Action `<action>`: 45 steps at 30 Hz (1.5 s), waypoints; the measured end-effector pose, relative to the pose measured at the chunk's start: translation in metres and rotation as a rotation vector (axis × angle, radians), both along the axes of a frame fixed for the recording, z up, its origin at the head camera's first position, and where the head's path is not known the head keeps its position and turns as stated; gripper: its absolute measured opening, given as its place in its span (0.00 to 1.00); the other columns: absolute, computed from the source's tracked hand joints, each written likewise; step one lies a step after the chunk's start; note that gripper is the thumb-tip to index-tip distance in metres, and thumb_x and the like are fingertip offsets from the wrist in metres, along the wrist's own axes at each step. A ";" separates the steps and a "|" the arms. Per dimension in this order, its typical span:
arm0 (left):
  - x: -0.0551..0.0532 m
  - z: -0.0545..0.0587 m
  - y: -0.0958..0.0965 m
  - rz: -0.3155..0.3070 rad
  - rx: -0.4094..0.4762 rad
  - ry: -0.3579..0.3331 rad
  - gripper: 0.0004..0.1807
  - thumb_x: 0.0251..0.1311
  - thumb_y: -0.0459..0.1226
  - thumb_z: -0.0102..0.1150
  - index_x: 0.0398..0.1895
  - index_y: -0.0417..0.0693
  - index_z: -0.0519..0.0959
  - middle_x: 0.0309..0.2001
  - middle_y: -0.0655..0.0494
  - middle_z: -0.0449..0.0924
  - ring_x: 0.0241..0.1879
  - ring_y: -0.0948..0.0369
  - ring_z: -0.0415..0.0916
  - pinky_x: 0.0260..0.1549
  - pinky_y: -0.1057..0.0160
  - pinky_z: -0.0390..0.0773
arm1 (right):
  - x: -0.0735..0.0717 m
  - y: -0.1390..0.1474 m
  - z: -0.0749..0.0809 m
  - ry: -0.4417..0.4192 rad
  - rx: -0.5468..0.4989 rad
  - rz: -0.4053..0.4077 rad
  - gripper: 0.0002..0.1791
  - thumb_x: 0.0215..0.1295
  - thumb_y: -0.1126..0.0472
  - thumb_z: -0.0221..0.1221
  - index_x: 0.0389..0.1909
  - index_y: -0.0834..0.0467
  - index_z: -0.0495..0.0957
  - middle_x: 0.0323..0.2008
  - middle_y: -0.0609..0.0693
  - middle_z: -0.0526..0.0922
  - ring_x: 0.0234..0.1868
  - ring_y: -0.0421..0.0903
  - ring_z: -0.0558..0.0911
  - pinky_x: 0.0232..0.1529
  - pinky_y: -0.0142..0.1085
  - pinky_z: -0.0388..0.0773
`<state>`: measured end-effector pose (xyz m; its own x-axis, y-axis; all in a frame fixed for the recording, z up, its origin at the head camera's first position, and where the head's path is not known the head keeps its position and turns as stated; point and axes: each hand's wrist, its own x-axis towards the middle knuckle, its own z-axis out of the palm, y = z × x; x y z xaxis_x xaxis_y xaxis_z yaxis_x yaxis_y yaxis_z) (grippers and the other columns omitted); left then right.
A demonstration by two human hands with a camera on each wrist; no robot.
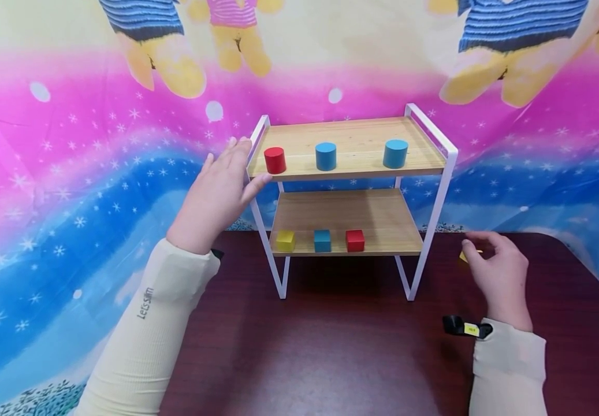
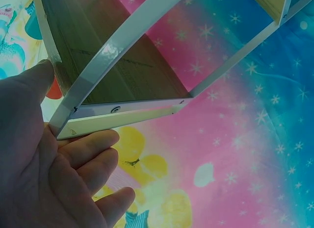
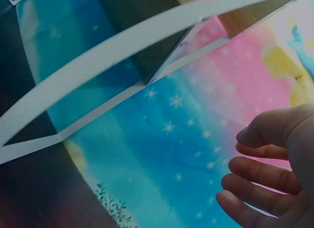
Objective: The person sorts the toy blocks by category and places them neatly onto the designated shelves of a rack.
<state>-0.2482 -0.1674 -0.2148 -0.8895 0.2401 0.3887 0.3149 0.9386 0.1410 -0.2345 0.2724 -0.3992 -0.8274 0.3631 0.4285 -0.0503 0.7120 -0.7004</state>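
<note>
A two-tier shelf rack [image 1: 325,197] with wooden boards and a white frame stands on the table. My left hand [image 1: 221,188] holds its upper left corner, thumb at the front edge below a red cylinder [image 1: 275,161] and fingers along the outer side. In the left wrist view the white side post [image 2: 66,108] runs between thumb and fingers. Right of the rack, my right hand [image 1: 499,274] is loosely curved, with no object visible between its fingers [image 3: 255,189] in the right wrist view. A small yellow piece [image 1: 464,256] shows partly behind its thumb.
Two blue cylinders [image 1: 326,157] stand on the top board. Along the lower board's front edge sit a yellow cube [image 1: 286,241], a blue cube [image 1: 322,241] and a red cube [image 1: 354,241]. A patterned cloth [image 1: 122,156] hangs behind the dark table [image 1: 325,358].
</note>
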 end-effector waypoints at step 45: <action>0.000 0.001 0.000 0.003 0.005 -0.005 0.47 0.70 0.55 0.57 0.81 0.43 0.50 0.79 0.42 0.54 0.80 0.50 0.43 0.76 0.43 0.42 | -0.032 0.040 -0.081 -0.335 -0.232 -0.057 0.31 0.75 0.56 0.54 0.70 0.72 0.64 0.63 0.74 0.72 0.62 0.69 0.73 0.60 0.60 0.72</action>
<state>-0.2486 -0.1676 -0.2135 -0.8921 0.2352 0.3859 0.3112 0.9389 0.1472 -0.2668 0.3129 -0.4800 -0.8829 0.4679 0.0397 0.2432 0.5280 -0.8137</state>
